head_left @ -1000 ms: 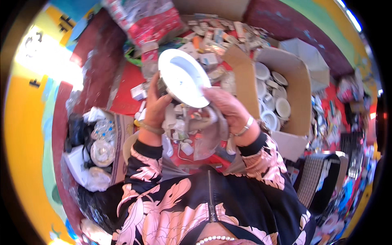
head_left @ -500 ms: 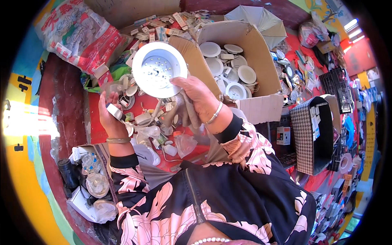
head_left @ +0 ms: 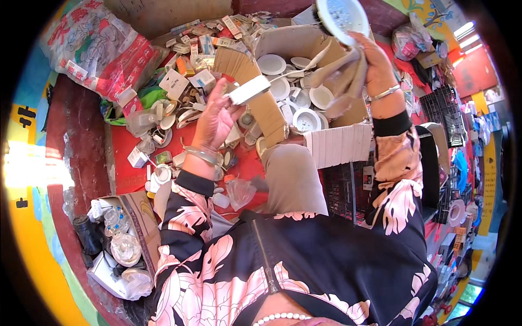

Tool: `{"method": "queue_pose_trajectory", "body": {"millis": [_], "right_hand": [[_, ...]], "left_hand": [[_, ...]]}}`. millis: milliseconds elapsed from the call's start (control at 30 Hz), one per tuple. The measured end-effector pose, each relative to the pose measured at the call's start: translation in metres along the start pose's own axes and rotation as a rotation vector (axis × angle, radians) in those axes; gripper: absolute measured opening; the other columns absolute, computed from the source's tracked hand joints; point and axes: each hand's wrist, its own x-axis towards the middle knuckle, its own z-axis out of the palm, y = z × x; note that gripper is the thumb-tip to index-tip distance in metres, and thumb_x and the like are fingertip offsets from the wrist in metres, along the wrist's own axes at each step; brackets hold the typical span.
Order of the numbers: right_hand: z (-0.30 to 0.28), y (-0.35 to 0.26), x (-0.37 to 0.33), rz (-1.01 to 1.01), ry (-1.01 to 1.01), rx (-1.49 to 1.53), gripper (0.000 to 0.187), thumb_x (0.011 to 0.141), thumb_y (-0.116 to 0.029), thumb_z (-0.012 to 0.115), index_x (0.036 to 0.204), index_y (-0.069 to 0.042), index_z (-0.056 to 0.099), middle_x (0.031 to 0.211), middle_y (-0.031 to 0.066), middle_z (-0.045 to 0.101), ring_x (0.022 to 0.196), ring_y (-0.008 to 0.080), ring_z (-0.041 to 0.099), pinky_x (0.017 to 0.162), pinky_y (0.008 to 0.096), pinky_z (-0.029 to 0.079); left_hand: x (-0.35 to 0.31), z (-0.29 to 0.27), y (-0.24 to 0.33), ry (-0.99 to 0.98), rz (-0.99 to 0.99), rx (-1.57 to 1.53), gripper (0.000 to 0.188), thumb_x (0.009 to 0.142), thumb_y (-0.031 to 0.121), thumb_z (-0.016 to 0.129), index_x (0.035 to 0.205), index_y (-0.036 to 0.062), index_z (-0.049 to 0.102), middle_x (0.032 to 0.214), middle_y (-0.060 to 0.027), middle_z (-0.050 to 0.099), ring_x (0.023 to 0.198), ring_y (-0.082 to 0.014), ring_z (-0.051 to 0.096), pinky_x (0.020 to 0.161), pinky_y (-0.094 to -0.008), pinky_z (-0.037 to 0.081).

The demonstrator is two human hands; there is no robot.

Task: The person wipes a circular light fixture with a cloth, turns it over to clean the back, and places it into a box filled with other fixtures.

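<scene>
My right hand (head_left: 375, 62), raised at the upper right, grips the rim of a round white downlight (head_left: 343, 20) with small LEDs across its face. A grey-beige cloth (head_left: 343, 79) hangs from the same hand. My left hand (head_left: 216, 120), palm partly up, has a small white driver box (head_left: 249, 90) at its fingertips. From that box a white cable (head_left: 304, 70) runs up toward the downlight. Below the cable, an open cardboard box (head_left: 340, 144) holds several round white lamps (head_left: 307, 119).
Small cartons (head_left: 206, 44) and loose lamp parts (head_left: 187, 103) are heaped behind and left of my left hand. A printed plastic sack (head_left: 103, 49) stands at the far left. Nearer sits a carton of bottles and wrapped items (head_left: 125, 244). Black crates (head_left: 443, 117) line the right.
My right hand has swung up and right with the downlight and cloth, over the cardboard box. My left hand has moved right and up with the driver box. The cable now shows stretched between them.
</scene>
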Motion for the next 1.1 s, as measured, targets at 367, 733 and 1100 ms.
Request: {"method": "queue_pose_trajectory", "body": {"millis": [367, 733, 1100], "right_hand": [[-0.093, 0.035, 0.064, -0.054, 0.269, 0.095, 0.026, 0.079, -0.011, 0.065, 0.101, -0.001, 0.056, 0.085, 0.0132, 0.063, 0.069, 0.0269, 0.062, 0.061, 0.0409, 0.052], [-0.135, 0.173, 0.141, 0.130, 0.346, 0.170, 0.027, 0.076, -0.008, 0.067, 0.099, 0.001, 0.057, 0.084, 0.0136, 0.062, 0.068, 0.0267, 0.060, 0.061, 0.0396, 0.051], [-0.193, 0.291, 0.232, 0.241, 0.658, 0.167, 0.031, 0.084, -0.020, 0.058, 0.108, 0.000, 0.055, 0.096, 0.0115, 0.062, 0.085, 0.0231, 0.059, 0.076, 0.0302, 0.046]], "left_hand": [[0.012, -0.036, 0.000, 0.271, -0.041, -0.030, 0.033, 0.087, 0.023, 0.052, 0.109, -0.0017, 0.053, 0.108, -0.0164, 0.059, 0.102, -0.0252, 0.057, 0.086, -0.0338, 0.048], [-0.007, -0.048, 0.021, 0.368, -0.081, 0.026, 0.031, 0.088, 0.023, 0.049, 0.106, -0.0010, 0.056, 0.106, -0.0153, 0.061, 0.098, -0.0230, 0.059, 0.081, -0.0312, 0.049], [-0.026, -0.050, 0.028, 0.526, -0.113, 0.104, 0.028, 0.090, 0.021, 0.048, 0.106, -0.0004, 0.056, 0.102, -0.0146, 0.062, 0.093, -0.0223, 0.061, 0.077, -0.0307, 0.051]]}}
